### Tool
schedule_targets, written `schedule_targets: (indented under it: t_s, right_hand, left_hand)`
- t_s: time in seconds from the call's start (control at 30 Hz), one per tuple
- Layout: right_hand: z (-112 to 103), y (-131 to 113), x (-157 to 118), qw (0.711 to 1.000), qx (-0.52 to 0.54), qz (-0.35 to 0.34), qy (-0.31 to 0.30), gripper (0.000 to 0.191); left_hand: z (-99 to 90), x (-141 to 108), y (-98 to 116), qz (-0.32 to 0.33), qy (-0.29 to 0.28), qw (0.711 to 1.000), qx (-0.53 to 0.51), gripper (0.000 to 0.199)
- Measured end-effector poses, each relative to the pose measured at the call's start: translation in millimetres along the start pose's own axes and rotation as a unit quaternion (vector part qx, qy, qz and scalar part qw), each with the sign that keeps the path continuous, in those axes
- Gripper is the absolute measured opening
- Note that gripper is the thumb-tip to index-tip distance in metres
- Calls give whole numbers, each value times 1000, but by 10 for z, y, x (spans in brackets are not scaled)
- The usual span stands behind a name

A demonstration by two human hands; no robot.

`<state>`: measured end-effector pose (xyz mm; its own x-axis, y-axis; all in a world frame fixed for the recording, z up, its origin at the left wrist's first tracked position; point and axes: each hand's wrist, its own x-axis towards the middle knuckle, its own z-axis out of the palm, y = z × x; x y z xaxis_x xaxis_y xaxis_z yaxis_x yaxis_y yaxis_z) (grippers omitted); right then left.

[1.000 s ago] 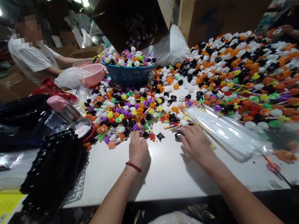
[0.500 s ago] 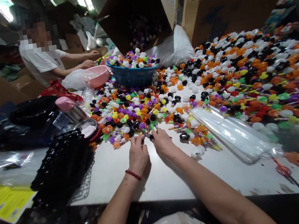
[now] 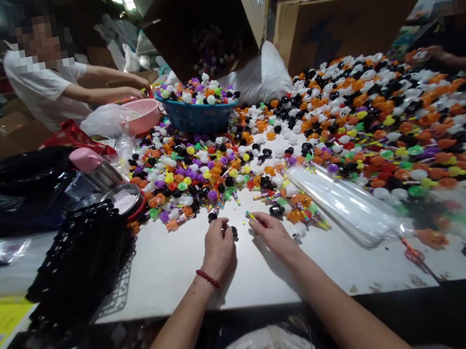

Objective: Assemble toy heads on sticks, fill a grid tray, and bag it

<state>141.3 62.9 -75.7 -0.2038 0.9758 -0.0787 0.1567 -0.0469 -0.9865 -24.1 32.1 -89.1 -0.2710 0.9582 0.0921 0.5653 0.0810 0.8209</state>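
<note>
My left hand (image 3: 218, 242), with a red bead bracelet at the wrist, is closed around a small black plastic piece (image 3: 212, 217). Dark bits show on both sides of its fingers; its exact shape is hidden. To the right, my right hand (image 3: 270, 232) pinches a short multicoloured stick (image 3: 249, 216) between thumb and fingertips. Both hands are low over the white table (image 3: 177, 267), a little apart. Just beyond them lies a spread of small plastic toppers (image 3: 197, 174) in orange, white, black, purple, yellow and green. Several striped sticks (image 3: 318, 219) lie right of my right hand.
A blue basket (image 3: 199, 117) full of small pieces stands behind the pile, near a pink basin (image 3: 143, 117). Clear plastic bags (image 3: 345, 206) and scissors (image 3: 414, 254) lie to the right. Black mesh (image 3: 73, 261) and a pink-lidded bottle (image 3: 95, 165) are left. Co-workers sit on both sides.
My hands have moved apart and slightly back from the pile. The stick now shows in my right hand. The view has shifted a little, and the co-worker at left has reached forward.
</note>
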Motion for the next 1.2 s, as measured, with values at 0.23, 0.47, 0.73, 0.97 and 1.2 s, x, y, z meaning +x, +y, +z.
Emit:
schedule_targets:
  t_s: [0.23,0.47,0.73,0.97,1.2]
  right_hand:
    - [-148,-56,-263,999,-3,-39,31,37]
    - [-195,-100,-457,997,78,26,0,38]
    - [-58,22,-595,975,188,117,-4,51]
    - [-40,320,-652,987,146,69,-21,37]
    - [-69,274,-658,995,90,31,-29,33]
  left_hand:
    - [32,326,236,89,0,984,151,17]
    - [314,885,487,104,15,964,243,18]
    - [536,1416,734,180,-48,931,315,30]
    - [479,1497,668,196,-92,919,330,35]
    - [245,1459,490,167,-62,942,286,29]
